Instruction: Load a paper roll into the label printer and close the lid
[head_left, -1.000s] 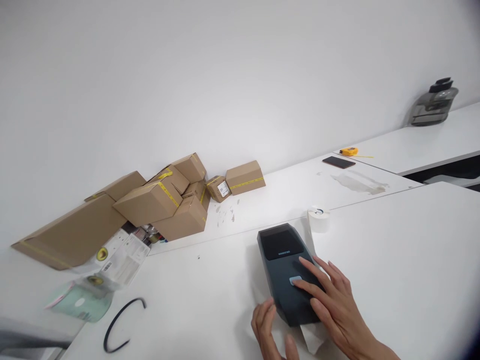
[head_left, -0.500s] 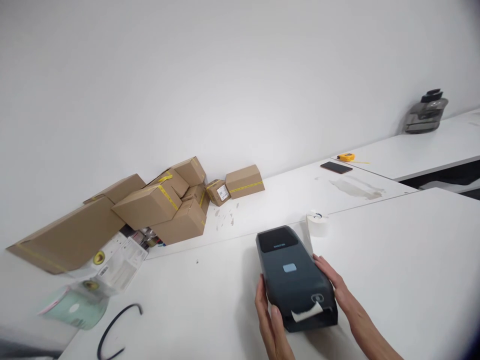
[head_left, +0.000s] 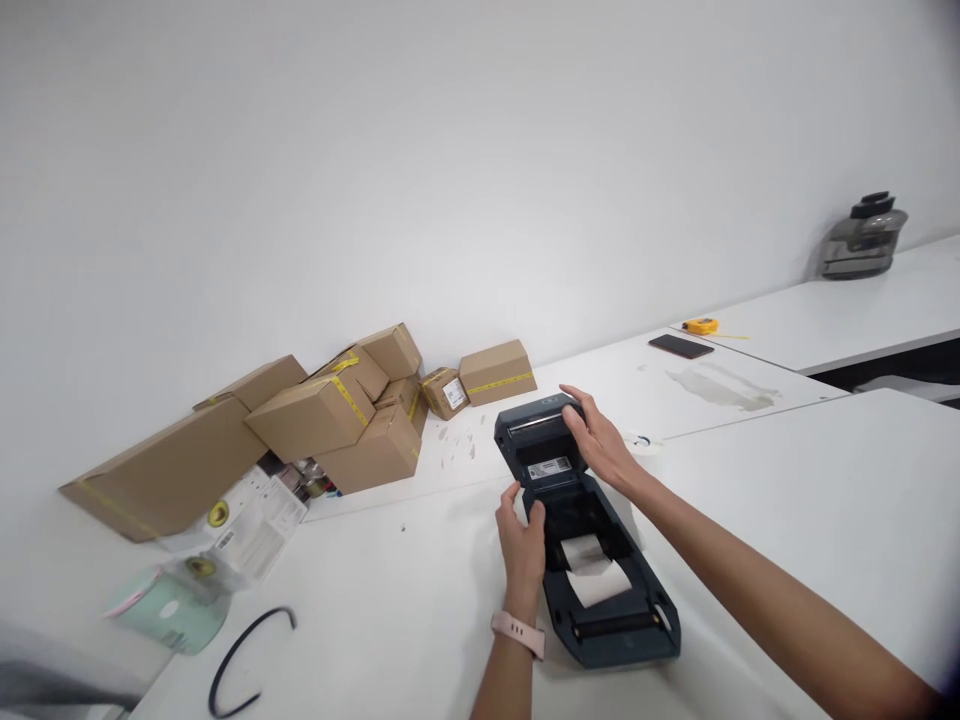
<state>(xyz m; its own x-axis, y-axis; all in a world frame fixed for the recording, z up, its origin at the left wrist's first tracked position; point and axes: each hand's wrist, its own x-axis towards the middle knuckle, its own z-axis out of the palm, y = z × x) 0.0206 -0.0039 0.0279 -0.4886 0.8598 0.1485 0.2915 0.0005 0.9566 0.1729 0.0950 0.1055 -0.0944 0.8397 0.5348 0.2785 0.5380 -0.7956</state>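
Observation:
A dark label printer (head_left: pixel 559 620) lies on the white table with its lid (head_left: pixel 536 435) swung up and back. My right hand (head_left: pixel 596 440) grips the raised lid at its right edge, thumb on the inside. My left hand (head_left: pixel 521 535) is closed on the left wall of the printer near the hinge, a pink band (head_left: pixel 517 634) round the wrist. Inside the printer bay lies a curled white paper strip (head_left: pixel 598 580). Behind my right wrist a white paper roll (head_left: pixel 649 447) is mostly hidden.
Cardboard boxes (head_left: pixel 311 415) are piled against the wall at left. Nearer stand a mint-green pouch (head_left: pixel 176 610) and a curved black strip (head_left: pixel 232 650). A phone (head_left: pixel 681 346), a yellow tape measure (head_left: pixel 701 326) and a grey translucent bottle (head_left: pixel 862 245) are toward the right rear.
The printer's lid, closed before, is now open and shows the inside. My right hand moved from the printer's right side up to the lid; my left hand moved farther back along the left side.

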